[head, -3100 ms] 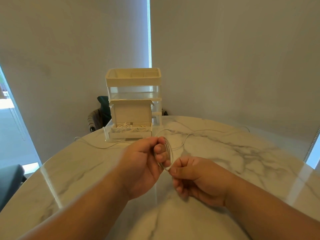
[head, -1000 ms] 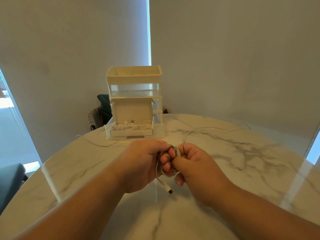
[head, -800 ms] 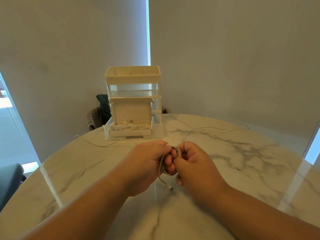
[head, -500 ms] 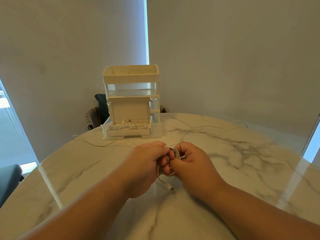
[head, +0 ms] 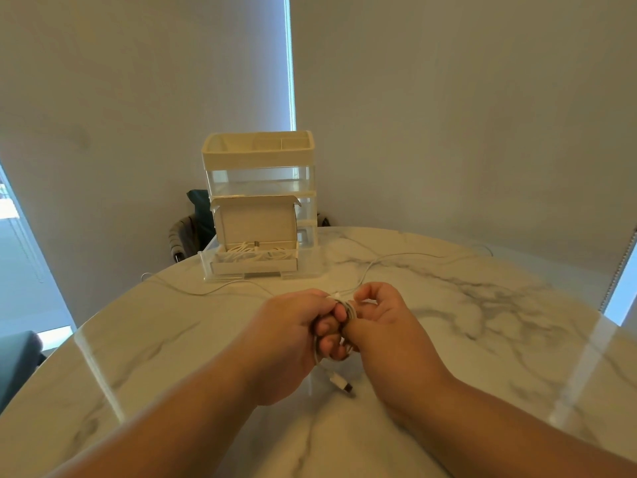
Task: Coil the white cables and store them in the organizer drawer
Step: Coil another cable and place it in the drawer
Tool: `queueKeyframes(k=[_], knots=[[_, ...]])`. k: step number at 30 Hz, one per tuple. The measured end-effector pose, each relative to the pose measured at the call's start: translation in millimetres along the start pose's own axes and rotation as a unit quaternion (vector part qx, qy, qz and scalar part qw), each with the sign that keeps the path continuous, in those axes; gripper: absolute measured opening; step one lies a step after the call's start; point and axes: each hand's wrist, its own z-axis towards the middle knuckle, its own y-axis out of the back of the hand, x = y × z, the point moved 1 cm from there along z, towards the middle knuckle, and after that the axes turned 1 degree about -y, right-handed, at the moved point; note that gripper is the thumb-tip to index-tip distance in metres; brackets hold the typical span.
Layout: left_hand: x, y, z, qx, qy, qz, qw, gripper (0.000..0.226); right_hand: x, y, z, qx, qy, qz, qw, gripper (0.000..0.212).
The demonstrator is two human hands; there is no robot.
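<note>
A small coil of white cable (head: 349, 309) sits between my two hands above the marble table (head: 482, 339). My left hand (head: 293, 336) grips the coil with curled fingers. My right hand (head: 382, 322) pinches the coil from the right side. The cable's plug end (head: 341, 383) hangs below the coil, close to the tabletop. The cream organizer (head: 259, 201) stands at the table's far edge. Its bottom drawer (head: 253, 262) is pulled out and holds several white cables.
Another white cable (head: 396, 257) trails across the table from the coil toward the far right. A thin white cable (head: 193, 290) lies left of the organizer. A dark chair (head: 193, 229) stands behind the table, another seat (head: 17, 360) at the left edge.
The loose loop held three seconds ago is now a tight coil gripped by both hands. In the last second my hands stayed together and the plug end kept dangling below.
</note>
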Motion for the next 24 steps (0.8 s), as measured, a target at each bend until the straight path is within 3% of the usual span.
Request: queueKeyframes(k=[3,11,16,20,24], knots=[[3.1,-2.7,0.0,0.001,0.013,-0.028,1.000,0.025,1.4,1.6,-1.0,-0.027,0.000,0.035,0.999,0.038],[-2.3,2.8,1.3,-0.020,0.032,-0.068,0.997,0.023,6.7,10.0,3.9,-0.068,0.001,0.090,0.994,0.018],[-1.7,-3.3,-2.1,-0.008,0.070,-0.080,0.994,0.021,3.1,15.9,10.0,-0.089,-0.042,0.120,0.988,0.035],[0.7,-2.7,-4.5,-0.020,0.117,-0.044,0.992,0.029,5.0,22.6,15.8,-0.144,-0.043,0.120,0.981,0.034],[0.0,-4.3,-6.4,-0.029,0.112,-0.032,0.993,0.028,10.7,30.0,21.9,-0.134,-0.051,0.136,0.980,0.034]])
